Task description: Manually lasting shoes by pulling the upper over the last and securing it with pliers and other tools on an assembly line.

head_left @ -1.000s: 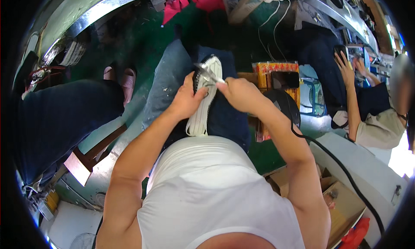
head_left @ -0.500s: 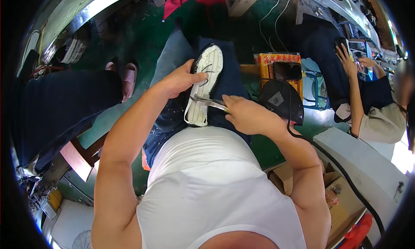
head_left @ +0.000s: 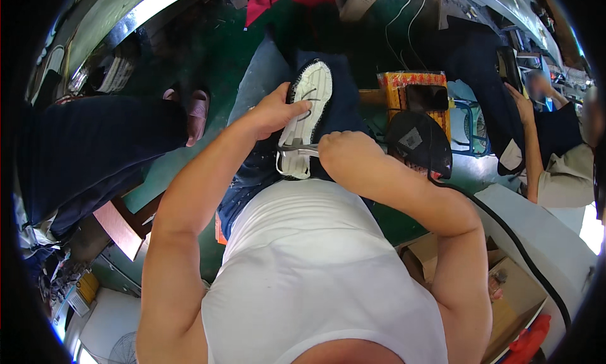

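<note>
White shoe piece [head_left: 303,128] sits just past your shirt [head_left: 319,269], left hand [head_left: 276,114] grips it farther from that shirt, right hand [head_left: 347,154] clutches the metal tool [head_left: 299,148] nearer, so imo brace firmly

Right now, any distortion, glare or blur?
Head view, distortion: shiny bench edge bows upper left; head view, light: bright patch far right blown out, green floor up top dark; head view, sharpness: left hand, right hand and white shoe fairly clear.
</note>
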Tool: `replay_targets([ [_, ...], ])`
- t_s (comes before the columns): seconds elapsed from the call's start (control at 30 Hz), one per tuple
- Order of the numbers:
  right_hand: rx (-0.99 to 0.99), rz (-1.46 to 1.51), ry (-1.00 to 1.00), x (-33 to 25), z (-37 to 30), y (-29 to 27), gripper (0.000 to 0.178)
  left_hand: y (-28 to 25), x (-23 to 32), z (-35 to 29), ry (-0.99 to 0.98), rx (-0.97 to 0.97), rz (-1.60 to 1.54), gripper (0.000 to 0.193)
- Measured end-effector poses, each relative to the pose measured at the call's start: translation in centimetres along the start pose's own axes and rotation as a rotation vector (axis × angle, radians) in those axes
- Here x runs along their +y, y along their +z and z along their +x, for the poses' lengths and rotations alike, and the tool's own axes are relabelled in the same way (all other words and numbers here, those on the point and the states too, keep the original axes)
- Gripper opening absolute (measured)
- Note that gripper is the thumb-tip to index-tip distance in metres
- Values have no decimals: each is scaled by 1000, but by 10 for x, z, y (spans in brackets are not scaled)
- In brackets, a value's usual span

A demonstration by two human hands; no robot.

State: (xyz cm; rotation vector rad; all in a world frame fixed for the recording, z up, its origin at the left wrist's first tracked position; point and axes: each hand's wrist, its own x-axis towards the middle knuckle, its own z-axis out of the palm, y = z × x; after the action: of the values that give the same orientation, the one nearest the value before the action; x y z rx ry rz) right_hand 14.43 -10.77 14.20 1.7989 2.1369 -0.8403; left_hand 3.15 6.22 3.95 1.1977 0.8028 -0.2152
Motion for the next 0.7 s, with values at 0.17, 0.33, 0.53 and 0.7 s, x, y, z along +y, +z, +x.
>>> replay_targets([
  [0.17,62,233,41,23,5,18,18,6,1,-3,31,40,-22,67],
  [0.33,322,498,85,19,-8,72,23,5,-11,2,68,85,82,64],
  [0.53,112,444,300,6,-31,76,25,22,-55,-38,236,94,125,76],
  [0.7,105,481,161,29,-39,66,26,35,-56,-60,145,14,-112,81],
])
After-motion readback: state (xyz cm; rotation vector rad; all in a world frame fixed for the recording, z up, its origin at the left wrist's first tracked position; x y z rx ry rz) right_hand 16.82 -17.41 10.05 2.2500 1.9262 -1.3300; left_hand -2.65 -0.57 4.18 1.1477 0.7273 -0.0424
